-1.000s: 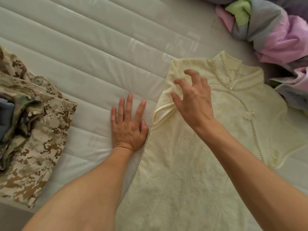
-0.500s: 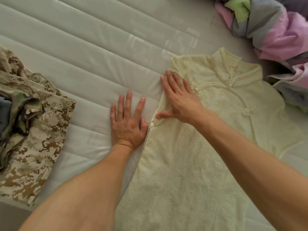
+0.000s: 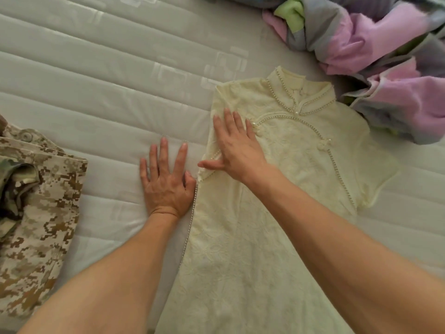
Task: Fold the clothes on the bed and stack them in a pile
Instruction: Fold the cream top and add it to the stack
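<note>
A cream dress [image 3: 277,201] with a stand-up collar and pearl trim lies flat on the bed [image 3: 108,75], running from the upper middle of the frame down to the bottom edge. Its sleeve on the left side of the frame is folded in over the chest. The right hand [image 3: 237,150] lies on that folded sleeve with straight fingers pointing up the frame and the thumb stretched out to the left, pressing the cloth down without grasping it. The left hand [image 3: 167,182] rests palm down on the bare mattress just beside the dress's beaded edge, fingers spread and straight, holding nothing; its thumb lies right at the edge. At the left edge of the frame sits a folded camouflage garment [image 3: 36,213]. A rumpled pink, grey and green blanket [image 3: 375,44] fills the upper right corner, near the dress collar.
</note>
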